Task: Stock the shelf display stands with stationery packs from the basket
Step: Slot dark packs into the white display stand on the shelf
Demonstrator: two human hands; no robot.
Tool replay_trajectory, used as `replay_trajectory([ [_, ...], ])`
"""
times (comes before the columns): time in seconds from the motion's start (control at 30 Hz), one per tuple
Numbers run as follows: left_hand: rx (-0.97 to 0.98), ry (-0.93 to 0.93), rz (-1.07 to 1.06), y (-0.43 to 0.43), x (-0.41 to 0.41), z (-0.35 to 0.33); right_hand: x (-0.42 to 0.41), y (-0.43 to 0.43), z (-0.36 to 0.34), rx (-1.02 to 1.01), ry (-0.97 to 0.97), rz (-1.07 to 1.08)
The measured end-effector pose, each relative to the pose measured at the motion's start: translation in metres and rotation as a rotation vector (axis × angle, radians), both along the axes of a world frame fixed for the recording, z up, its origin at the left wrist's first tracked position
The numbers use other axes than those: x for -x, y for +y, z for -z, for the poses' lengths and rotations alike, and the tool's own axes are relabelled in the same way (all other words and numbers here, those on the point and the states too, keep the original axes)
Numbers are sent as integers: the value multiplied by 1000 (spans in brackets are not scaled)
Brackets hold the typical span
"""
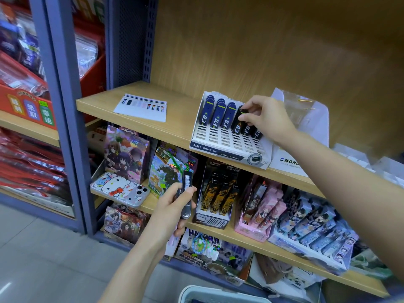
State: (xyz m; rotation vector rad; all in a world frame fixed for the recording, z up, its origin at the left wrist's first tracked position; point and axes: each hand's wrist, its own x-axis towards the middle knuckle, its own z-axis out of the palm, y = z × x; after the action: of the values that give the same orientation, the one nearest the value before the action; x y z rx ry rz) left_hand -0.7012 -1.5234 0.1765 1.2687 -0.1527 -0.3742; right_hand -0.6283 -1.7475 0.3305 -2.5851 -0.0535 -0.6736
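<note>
right hand (pixel 265 119) pinches a black lead case (pixel 239 122) in the white display stand (pixel 218 147), fourth column. left hand (pixel 172 206) below the stand, gripping more black cases (pixel 187 184).

Printed sheet (pixel 141 108), Hello Kitty phone case (pixel 121 189), what may be anime gift bags (pixel 125 154), red cartons (pixel 26 106)

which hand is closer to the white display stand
Right. The right hand reaches into the stand, pinching a black pack; the left hand holds packs below it.
</note>
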Motion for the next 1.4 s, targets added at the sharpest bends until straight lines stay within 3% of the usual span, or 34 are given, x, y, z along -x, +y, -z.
replay_trajectory([
  [0.17,-51,-68,-21,2,-1,5,10,8,4,223,-98,79],
  [0.3,-76,-102,-7,3,0,4,45,39,26,83,-201,-26],
  [0.5,-140,-113,63,0,6,-2,80,72,74,51,267,-279],
  [0.6,-140,-81,104,1,10,-4,79,75,80,-114,402,-324],
  [0.8,-20,-21,-34,5,8,-5,82,63,74,-549,399,-264],
  [0.9,91,-3,-152,5,7,-8,92,58,76,-650,386,-301],
  [1.07,117,14,-259,6,4,-8,107,64,93,-596,442,-294],
  [1.17,18,-68,-265,5,3,-5,111,69,95,-499,535,-288],
  [1.4,-173,-296,-128,1,6,3,112,76,95,-552,624,-263],
])
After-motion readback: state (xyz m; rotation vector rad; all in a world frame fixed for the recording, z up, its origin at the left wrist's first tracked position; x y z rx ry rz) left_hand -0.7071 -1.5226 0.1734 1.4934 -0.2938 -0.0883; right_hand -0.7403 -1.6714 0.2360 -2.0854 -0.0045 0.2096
